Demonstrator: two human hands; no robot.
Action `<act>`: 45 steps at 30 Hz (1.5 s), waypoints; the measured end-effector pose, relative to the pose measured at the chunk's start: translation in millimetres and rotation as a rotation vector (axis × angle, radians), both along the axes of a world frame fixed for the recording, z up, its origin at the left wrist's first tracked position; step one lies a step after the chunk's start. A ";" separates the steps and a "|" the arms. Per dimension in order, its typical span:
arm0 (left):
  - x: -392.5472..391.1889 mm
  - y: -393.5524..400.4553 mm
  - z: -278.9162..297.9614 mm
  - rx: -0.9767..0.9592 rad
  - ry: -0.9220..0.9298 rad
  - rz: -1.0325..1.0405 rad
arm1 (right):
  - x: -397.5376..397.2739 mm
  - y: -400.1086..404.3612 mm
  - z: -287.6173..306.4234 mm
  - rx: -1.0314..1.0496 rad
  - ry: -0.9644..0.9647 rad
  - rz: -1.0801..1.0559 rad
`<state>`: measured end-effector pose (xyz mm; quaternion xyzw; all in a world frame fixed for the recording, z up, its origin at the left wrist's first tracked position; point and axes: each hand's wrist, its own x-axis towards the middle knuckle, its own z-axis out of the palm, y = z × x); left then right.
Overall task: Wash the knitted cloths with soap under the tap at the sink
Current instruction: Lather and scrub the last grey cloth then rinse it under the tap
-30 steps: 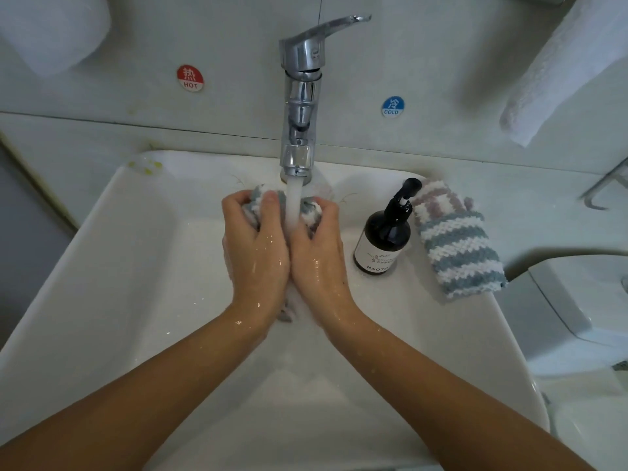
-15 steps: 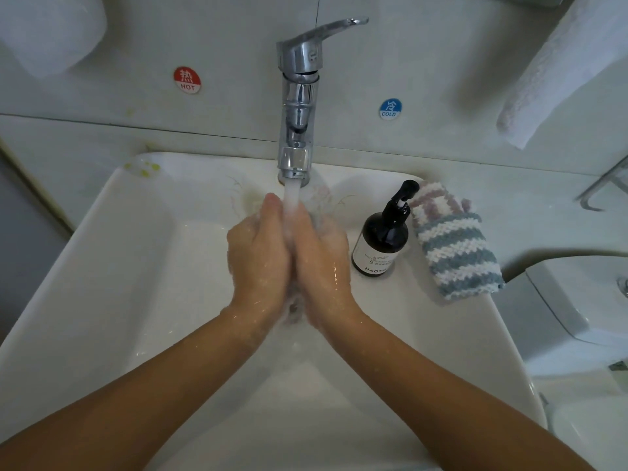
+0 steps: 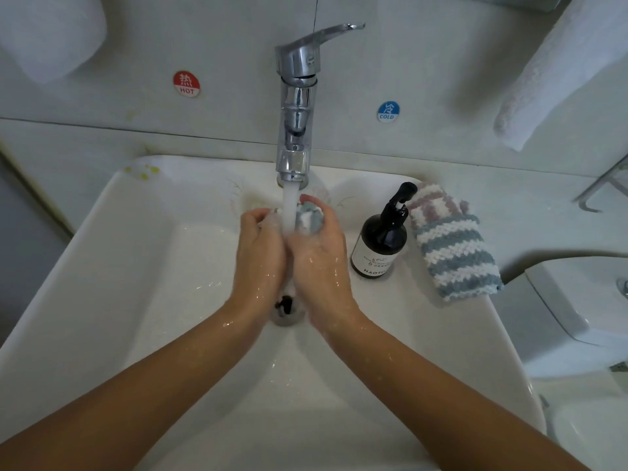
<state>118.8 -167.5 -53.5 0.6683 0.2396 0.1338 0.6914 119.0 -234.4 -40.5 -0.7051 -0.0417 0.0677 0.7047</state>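
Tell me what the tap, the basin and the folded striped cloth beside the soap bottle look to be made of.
Tap: polished chrome-like metal, going by its mirror reflections.
Basin: glossy white glazed ceramic, probably; the smooth surface shows wet sheen.
Folded striped cloth: fluffy knitted yarn in white, grey-blue and mauve stripes; the looped stitches show, but the fibre cannot be told.

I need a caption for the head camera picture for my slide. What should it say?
Both hands, left hand and right hand, scrub a knitted cloth under the running tap, beside a soap bottle.
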 end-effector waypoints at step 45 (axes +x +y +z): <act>-7.0 -2.9 8.0 0.090 -0.177 0.250 | 6.3 -0.1 -9.1 -0.128 0.041 0.025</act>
